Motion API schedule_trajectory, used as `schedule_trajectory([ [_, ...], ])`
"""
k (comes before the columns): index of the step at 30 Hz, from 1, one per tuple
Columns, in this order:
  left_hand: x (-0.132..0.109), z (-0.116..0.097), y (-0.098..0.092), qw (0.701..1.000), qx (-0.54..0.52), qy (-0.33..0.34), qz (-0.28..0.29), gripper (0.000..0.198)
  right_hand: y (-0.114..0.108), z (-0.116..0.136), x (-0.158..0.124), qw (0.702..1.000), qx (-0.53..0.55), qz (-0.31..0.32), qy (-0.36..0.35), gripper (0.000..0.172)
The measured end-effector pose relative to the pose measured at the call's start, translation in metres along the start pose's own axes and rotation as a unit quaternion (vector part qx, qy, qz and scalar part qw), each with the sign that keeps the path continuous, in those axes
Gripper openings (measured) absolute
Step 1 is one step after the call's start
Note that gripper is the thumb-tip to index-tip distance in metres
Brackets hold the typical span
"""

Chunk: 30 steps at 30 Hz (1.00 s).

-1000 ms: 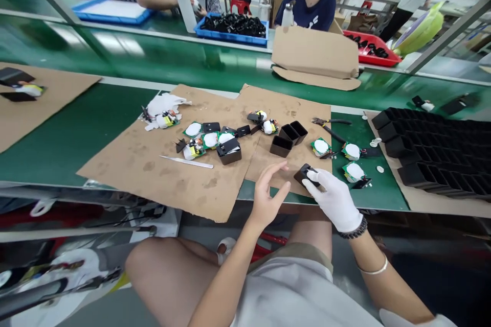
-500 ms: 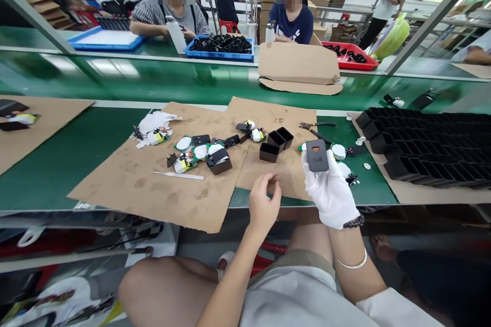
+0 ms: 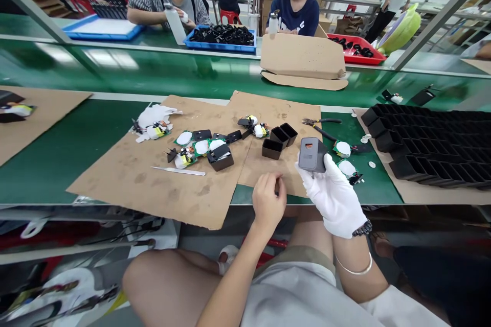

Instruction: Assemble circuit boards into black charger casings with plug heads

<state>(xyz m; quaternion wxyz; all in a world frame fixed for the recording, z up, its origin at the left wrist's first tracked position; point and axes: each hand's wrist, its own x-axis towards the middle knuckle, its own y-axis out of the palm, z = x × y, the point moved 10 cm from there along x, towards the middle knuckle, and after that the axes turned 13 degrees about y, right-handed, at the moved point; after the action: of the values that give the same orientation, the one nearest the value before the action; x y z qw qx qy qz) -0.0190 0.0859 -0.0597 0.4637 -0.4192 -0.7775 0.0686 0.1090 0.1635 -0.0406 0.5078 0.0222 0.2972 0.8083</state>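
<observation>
My right hand (image 3: 332,194), in a white glove, grips a black charger (image 3: 311,153) whose port end is turned up toward me. An orange-lined slot shows in that end face. Just left of it, my bare left hand (image 3: 269,199) hovers by the table's front edge, its fingers loosely curled and nothing visible in them. Beyond my hands, black empty cases (image 3: 272,148) stand on the cardboard (image 3: 192,196). Right of them lie pliers (image 3: 322,121) and green circuit boards with white discs (image 3: 342,149). Metal tweezers (image 3: 178,170) rest on the cardboard to the left.
Circuit boards and black covers (image 3: 201,135) lie in a group left of centre, beside a half-filled black case (image 3: 222,160). Rows of black cases (image 3: 429,143) fill the right side. Across the green conveyor (image 3: 153,72), co-workers sit behind a blue tray (image 3: 220,47) and a red tray (image 3: 378,57).
The charger has tilted in my gloved hand, so more of its side shows. My left hand has shifted slightly right in view, its fingers more curled. The camera view has moved slightly.
</observation>
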Motion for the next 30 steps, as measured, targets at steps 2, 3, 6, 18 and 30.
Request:
schedule_trajectory([
  [2, 0.001, -0.003, 0.001, 1.0, 0.018, 0.014, 0.002, 0.016, 0.002, 0.002, -0.002, 1.0, -0.009, -0.006, -0.002, 0.028],
  [3, 0.001, -0.005, 0.001, 0.999, 0.035, 0.025, 0.006, 0.016, 0.002, 0.005, -0.002, 1.0, -0.019, -0.01, -0.005, 0.026],
  [6, 0.002, -0.015, 0.007, 0.991, 0.115, 0.069, 0.023, 0.015, 0.004, 0.028, 0.003, 0.997, -0.07, -0.022, -0.018, 0.026],
  [18, 0.001, -0.032, 0.011, 0.967, 0.215, 0.135, 0.015, 0.012, -0.016, 0.191, 0.214, 0.745, -0.603, -0.258, -0.124, 0.043],
  [30, -0.018, -0.021, 0.007, 0.955, 0.237, 0.178, -0.018, 0.021, -0.08, 0.21, 0.311, 0.772, -0.562, -0.298, -0.016, 0.038],
])
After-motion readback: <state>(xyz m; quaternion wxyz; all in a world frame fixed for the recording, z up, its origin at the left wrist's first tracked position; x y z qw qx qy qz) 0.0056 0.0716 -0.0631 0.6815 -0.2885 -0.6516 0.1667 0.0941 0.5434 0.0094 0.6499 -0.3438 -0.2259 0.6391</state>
